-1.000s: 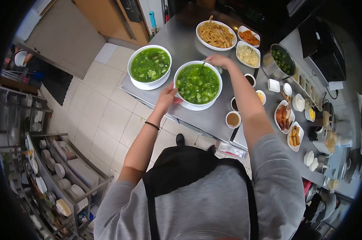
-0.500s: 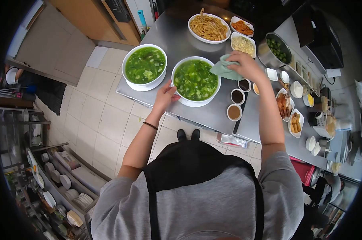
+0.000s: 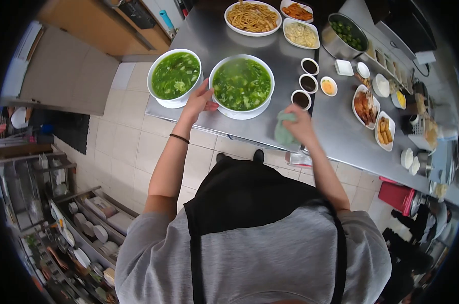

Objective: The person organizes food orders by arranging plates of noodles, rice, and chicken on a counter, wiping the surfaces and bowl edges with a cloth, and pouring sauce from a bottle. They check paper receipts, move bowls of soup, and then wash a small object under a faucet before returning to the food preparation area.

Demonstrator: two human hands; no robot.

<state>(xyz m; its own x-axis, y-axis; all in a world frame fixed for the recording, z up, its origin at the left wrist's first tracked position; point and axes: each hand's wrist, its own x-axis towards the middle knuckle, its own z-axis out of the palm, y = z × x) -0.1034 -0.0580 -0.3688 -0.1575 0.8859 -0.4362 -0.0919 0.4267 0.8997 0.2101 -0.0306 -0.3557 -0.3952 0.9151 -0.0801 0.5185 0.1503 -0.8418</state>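
Observation:
A white bowl of green soup [image 3: 241, 83] with leafy bits stands near the counter's front edge on a white plate. My left hand [image 3: 198, 103] is at its left side, fingers stretched out and apart against the outside of the bowl. A second white bowl of green soup [image 3: 175, 76] stands just left of that hand. My right hand [image 3: 300, 125], slightly blurred, is closed on a pale green cloth [image 3: 285, 129] by the front edge of the steel counter. Directly beyond it stands a small cup of dark sauce [image 3: 301, 100], with two similar cups in a row behind.
Farther back are a plate of noodles [image 3: 253, 17], a dish of pale shredded food [image 3: 301, 33] and a steel pot of green vegetables [image 3: 345, 35]. Dishes of browned meat [image 3: 365, 105] and rolls [image 3: 385, 130] are on the right. Shelves with crockery [image 3: 95, 228] stand lower left.
My right hand has brought the cloth from the far right side of the soup bowl toward the counter's front edge. The view has shifted; the tan sauce cup is no longer visible.

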